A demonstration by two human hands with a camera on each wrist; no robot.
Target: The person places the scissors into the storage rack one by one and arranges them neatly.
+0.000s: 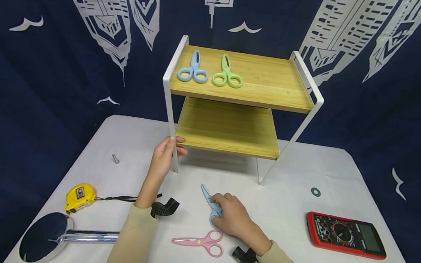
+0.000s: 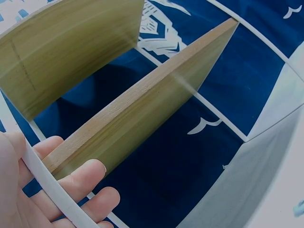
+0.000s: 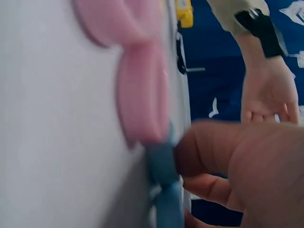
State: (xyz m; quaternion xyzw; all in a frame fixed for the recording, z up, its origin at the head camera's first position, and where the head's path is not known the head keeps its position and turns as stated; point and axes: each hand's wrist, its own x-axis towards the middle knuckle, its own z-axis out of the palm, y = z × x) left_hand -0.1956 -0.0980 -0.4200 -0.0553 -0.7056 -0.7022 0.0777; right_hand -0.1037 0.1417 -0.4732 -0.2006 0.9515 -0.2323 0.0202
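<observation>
My left hand (image 1: 165, 155) grips the front left leg (image 1: 171, 145) of a white-framed wooden two-tier shelf (image 1: 257, 92); in the left wrist view its fingers (image 2: 71, 187) curl round the white leg (image 2: 47, 183) by the lower board (image 2: 142, 123). My right hand (image 1: 231, 217) lies on the table with its fingers curled on the handles of blue scissors (image 1: 210, 202); the right wrist view shows fingers (image 3: 223, 152) pressed against the blue handle (image 3: 164, 166), beside pink scissors (image 3: 142, 95). Pink scissors (image 1: 202, 242) lie just in front. Blue scissors (image 1: 193, 68) and green scissors (image 1: 227, 72) lie on the top shelf.
On the white table (image 1: 286, 202) are a red multimeter (image 1: 345, 234) at the right, a yellow tape measure (image 1: 80, 195) and a chrome round-headed object (image 1: 54, 236) at the left, a small bolt (image 1: 115, 158), and two washers (image 1: 315, 192).
</observation>
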